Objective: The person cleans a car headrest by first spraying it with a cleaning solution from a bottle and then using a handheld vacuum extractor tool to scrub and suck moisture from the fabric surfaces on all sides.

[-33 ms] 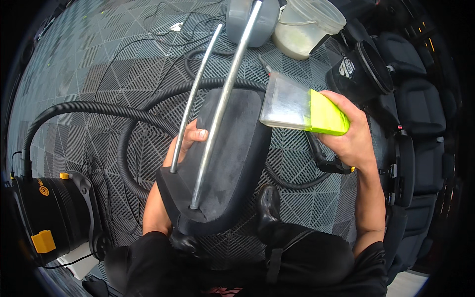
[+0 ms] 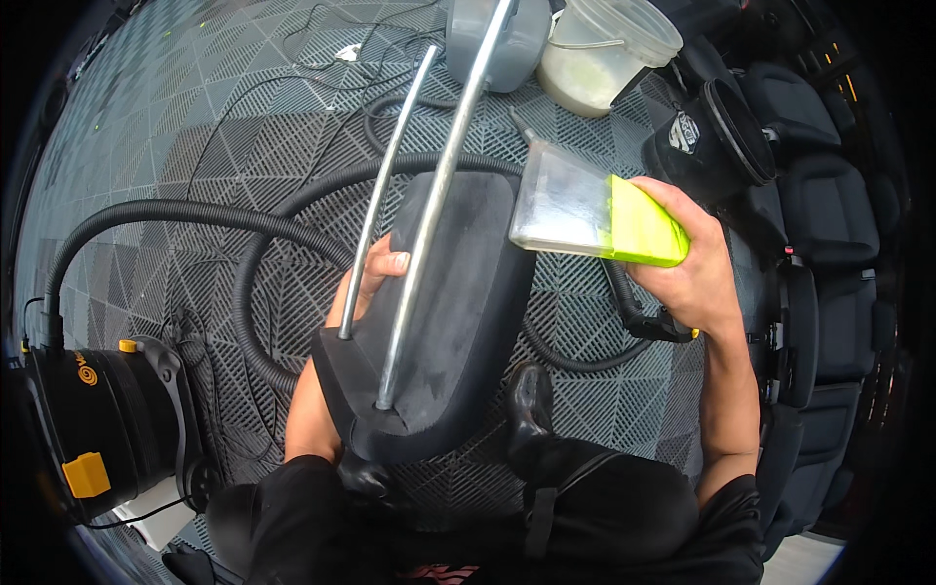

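Note:
A dark grey padded headrest (image 2: 458,292) with two long metal posts (image 2: 439,185) stands tilted over my lap. My left hand (image 2: 375,278) grips its left edge, fingers curled beside the shorter post. My right hand (image 2: 697,263) is closed around a suction nozzle (image 2: 595,214) with a lime-green body and a clear plastic mouth. The clear mouth lies against the headrest's upper right edge. A black hose (image 2: 634,312) leaves the nozzle under my right hand.
A thick black ribbed hose (image 2: 195,214) loops across the grey grid floor tiles (image 2: 244,127) to a black and yellow machine (image 2: 107,429) at the left. A white bucket (image 2: 604,54) and a grey container (image 2: 522,39) stand ahead. Black car seats (image 2: 829,195) line the right.

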`<state>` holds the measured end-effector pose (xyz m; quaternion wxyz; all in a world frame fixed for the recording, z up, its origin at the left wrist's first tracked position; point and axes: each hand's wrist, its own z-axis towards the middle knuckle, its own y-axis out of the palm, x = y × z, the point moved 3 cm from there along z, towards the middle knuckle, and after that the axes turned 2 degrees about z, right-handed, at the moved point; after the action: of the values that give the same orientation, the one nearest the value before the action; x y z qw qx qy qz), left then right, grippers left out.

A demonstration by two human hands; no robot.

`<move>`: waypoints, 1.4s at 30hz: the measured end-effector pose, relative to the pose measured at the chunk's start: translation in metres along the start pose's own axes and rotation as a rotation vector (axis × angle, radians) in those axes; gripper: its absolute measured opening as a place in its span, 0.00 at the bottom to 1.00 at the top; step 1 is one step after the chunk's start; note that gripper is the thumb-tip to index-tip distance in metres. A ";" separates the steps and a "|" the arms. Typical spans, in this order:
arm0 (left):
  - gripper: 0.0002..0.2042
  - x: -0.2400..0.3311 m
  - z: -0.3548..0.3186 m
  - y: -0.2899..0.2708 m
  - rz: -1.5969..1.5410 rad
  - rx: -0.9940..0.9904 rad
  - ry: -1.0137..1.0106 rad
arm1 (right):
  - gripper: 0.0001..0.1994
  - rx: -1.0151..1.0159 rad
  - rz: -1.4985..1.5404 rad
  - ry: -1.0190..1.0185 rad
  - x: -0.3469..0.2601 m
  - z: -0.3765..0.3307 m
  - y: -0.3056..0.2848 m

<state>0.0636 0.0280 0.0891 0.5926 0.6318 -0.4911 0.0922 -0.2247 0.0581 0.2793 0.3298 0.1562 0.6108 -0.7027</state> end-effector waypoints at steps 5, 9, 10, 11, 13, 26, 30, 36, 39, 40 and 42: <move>0.26 -0.029 0.017 -0.002 -0.367 -0.260 -0.063 | 0.31 -0.031 0.058 -0.064 -0.012 0.000 0.011; 0.26 -0.044 0.026 0.009 -0.557 -0.430 -0.105 | 0.32 -0.026 0.053 -0.097 -0.015 -0.001 0.012; 0.26 -0.044 0.027 0.011 -0.575 -0.454 -0.106 | 0.31 -0.014 0.044 -0.127 -0.017 -0.001 0.012; 0.27 -0.044 0.029 0.014 -0.593 -0.477 -0.103 | 0.31 -0.002 0.035 -0.158 -0.021 -0.001 0.011; 0.27 -0.042 0.031 0.017 -0.618 -0.515 -0.094 | 0.30 0.016 0.036 -0.194 -0.024 -0.001 0.011; 0.28 -0.015 0.037 0.019 -0.688 -0.630 -0.017 | 0.31 0.069 -0.027 -0.287 -0.034 0.001 0.022; 0.28 -0.012 0.048 0.021 -0.707 -0.654 0.012 | 0.31 0.058 -0.024 -0.294 -0.041 0.002 0.021; 0.29 -0.006 0.067 0.014 -0.736 -0.676 0.079 | 0.32 0.025 -0.032 -0.257 -0.048 0.002 0.027; 0.29 -0.005 0.072 0.013 -0.747 -0.684 0.097 | 0.32 0.028 -0.009 -0.259 -0.050 0.004 0.031; 0.29 -0.005 0.074 0.013 -0.750 -0.686 0.102 | 0.32 0.031 -0.016 -0.266 -0.050 0.005 0.032; 0.29 -0.004 0.076 0.013 -0.759 -0.692 0.108 | 0.32 0.037 -0.030 -0.282 -0.049 0.006 0.034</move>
<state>0.0170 -0.0317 0.0732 0.7831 0.5269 -0.1977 -0.2647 -0.1652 0.0647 0.2850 0.3990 0.0528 0.5477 -0.7335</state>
